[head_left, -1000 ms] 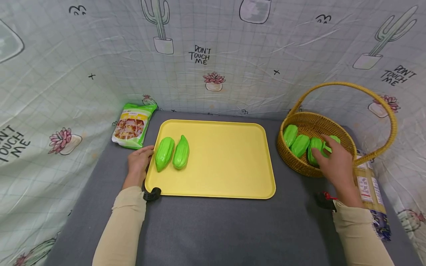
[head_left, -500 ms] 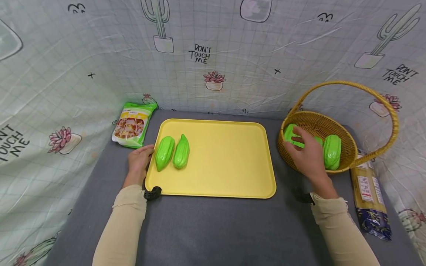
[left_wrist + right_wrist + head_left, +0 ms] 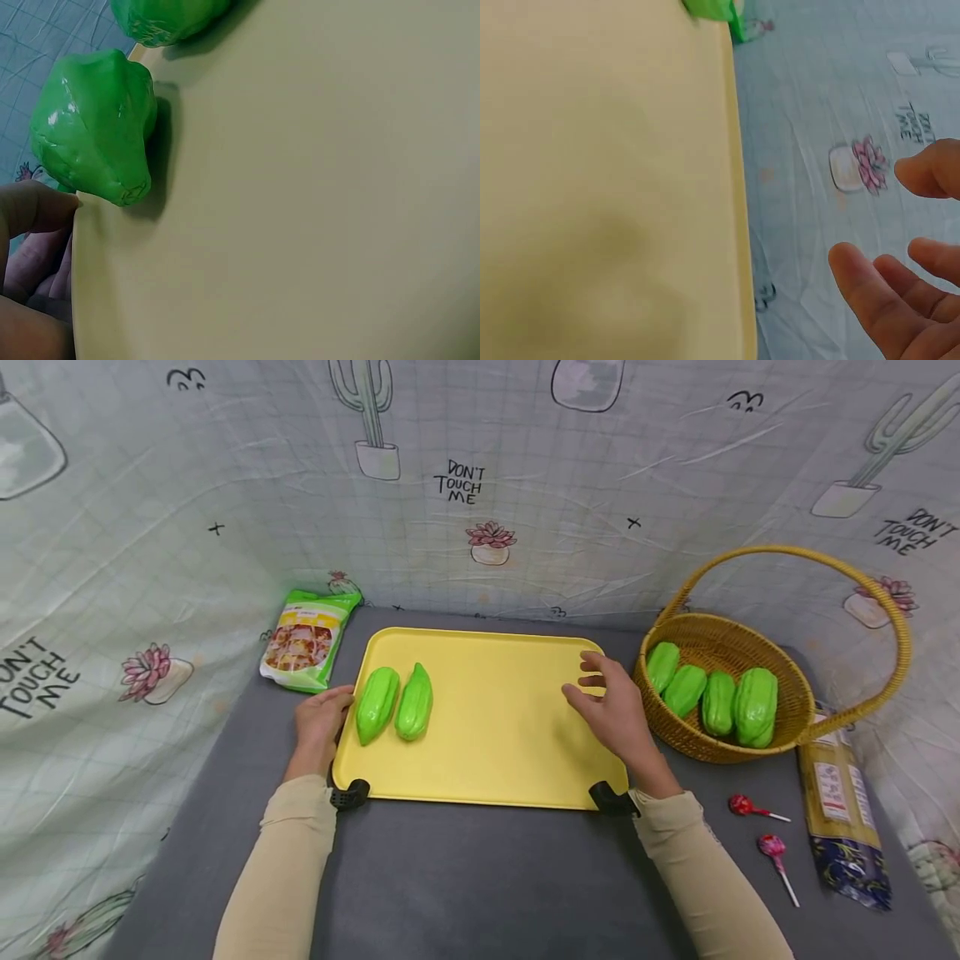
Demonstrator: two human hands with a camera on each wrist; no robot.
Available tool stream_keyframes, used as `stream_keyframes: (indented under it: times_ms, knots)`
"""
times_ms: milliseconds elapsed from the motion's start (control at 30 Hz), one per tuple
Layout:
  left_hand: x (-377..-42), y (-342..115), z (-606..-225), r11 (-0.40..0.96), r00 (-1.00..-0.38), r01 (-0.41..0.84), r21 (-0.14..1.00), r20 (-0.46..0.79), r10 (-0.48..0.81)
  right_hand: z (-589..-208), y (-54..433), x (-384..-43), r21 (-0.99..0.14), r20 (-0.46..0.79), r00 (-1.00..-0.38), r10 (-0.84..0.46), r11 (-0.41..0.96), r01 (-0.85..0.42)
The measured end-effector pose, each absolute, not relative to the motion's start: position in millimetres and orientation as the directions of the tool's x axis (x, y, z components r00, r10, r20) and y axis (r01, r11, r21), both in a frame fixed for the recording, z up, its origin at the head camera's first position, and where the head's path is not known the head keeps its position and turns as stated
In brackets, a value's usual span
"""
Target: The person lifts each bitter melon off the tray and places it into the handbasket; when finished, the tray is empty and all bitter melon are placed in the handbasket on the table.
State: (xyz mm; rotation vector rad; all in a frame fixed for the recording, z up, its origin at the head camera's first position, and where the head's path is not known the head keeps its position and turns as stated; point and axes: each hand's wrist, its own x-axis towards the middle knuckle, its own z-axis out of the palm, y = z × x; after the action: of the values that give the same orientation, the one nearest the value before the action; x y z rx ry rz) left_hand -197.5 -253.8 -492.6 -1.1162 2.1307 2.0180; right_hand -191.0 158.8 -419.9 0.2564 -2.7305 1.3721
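Two glossy green ribbed vegetables lie side by side at the left of a yellow tray: one vegetable near the rim, the other vegetable just to its right. My left hand grips the tray's left edge; in the left wrist view a fingertip touches the rim, with other fingers curled below it. My right hand hovers over the tray's right side, fingers apart and holding nothing. Several similar green vegetables sit in a wicker basket to the right of this hand.
A green snack bag lies beyond my left hand. Right of the tray are a red lollipop, a pink lollipop and a long gold and blue packet. The basket's tall handle arches up. A printed cloth hangs behind.
My right hand has moved left, out of the basket and over the tray, without a vegetable. Two lollipops have come into sight behind it. My left hand has stayed at the tray's edge.
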Motion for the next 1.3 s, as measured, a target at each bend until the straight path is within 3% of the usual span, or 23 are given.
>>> stream_keyframes:
  times_ms: [633,1300]
  knots:
    - [-199.4,-255.9,-494.2,-0.070,-0.748,-0.476,0.877,-0.445,-0.493,-441.5,98.9,-191.7,-0.838,-0.023,-0.971,-0.240,0.535,-0.112]
    - [-197.9,-255.0,-495.9,-0.068,-0.752,-0.469,0.881,-0.438,-0.492,-450.2,52.9,-194.0,-0.847,-0.056,-0.947,-0.315,0.517,-0.122]
